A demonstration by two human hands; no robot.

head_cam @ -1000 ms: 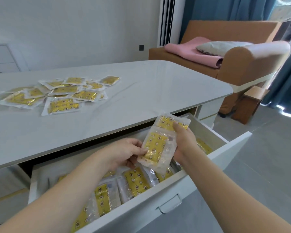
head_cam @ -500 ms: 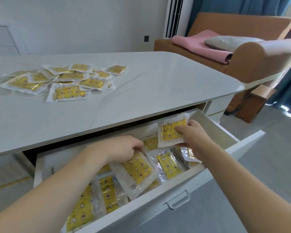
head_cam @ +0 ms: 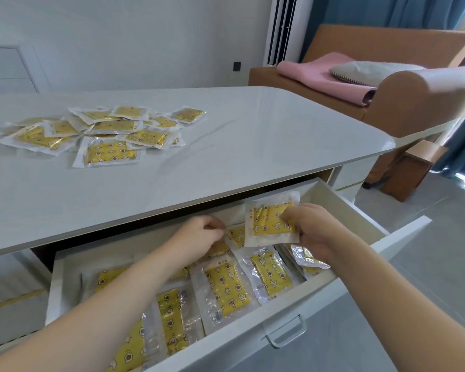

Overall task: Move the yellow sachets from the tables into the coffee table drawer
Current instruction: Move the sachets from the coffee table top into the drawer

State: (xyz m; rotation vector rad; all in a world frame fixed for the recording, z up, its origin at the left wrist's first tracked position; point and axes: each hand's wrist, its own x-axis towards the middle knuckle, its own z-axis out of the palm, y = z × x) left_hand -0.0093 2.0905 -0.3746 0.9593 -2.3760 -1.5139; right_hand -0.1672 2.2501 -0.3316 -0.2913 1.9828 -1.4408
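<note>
- Handling, as a judgement: each yellow sachet is a thin, flat, clear-edged film pouch. Expect it to be light, limp and slick, so it will slide over its neighbours and bend if held by one corner.
- Recommended hold: pinch across the sealed clear border or flat across the printed middle, thumb on one face and fingers on the other. Avoid squeezing hard, since the contents cannot be identified.
- Right hand [head_cam: 316, 229]: its fingers are clamped on the held sachet [head_cam: 271, 222], thumb on the yellow face, holding it nearly upright above the right rear part of the drawer [head_cam: 346, 299].
- Left hand [head_cam: 199, 234]: its fingers are curled together over the sachet at the rear of the drawer [head_cam: 236, 234], just left of the held sachet; whether they pinch its edge or only touch it cannot be told.
- Sachets in the drawer [head_cam: 227, 289] lie overlapped across the drawer floor.
- Loose pile of sachets [head_cam: 106, 132] remains on the table [head_cam: 253, 146], well behind and left of the drawer.
- Change from one second ago: both hands then held a small stack above the drawer; half a second ago the left hand was setting one down. Now that sachet lies flat in the drawer, the left hand has moved toward the drawer's rear, and the right hand keeps one sachet. The table pile is unchanged.
</note>
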